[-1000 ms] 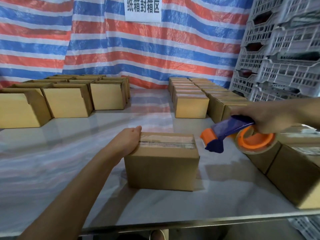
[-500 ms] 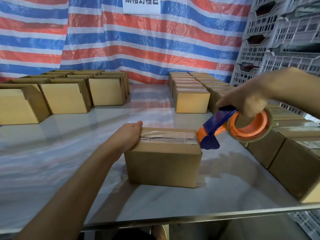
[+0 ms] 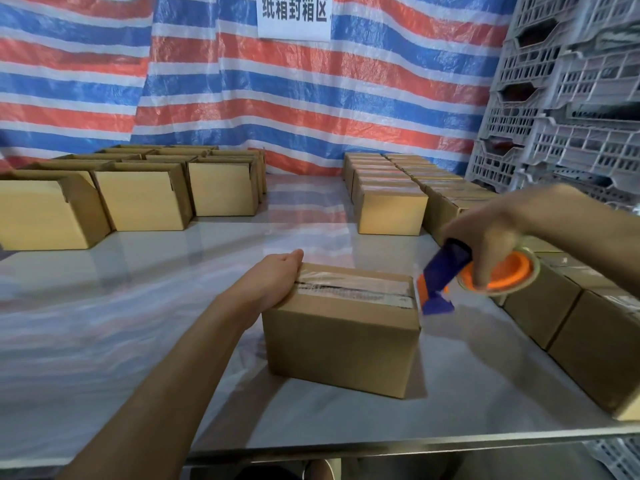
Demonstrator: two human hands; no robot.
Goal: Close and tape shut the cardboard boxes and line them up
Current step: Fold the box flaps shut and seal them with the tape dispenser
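Tape dispenser (image 3: 446, 270) now sits lower, at the box's (image 3: 343, 344) right end, right hand's (image 3: 485, 233) grip clamped on it; left hand (image 3: 273, 282), grip apart, presses its left end.

Packing area, warehouse-like. Rows of open cardboard boxes (image 3: 145, 199) beyond the left hand (image 3: 273, 282); taped boxes (image 3: 391, 209) lined up by the right hand (image 3: 485, 237). Stacked grey plastic crates (image 3: 561, 109) above it. Striped tarp (image 3: 311, 109) wall behind, with a paper sign (image 3: 293, 15).

Striped tarp (image 3: 311, 109), grey crates (image 3: 571, 150)
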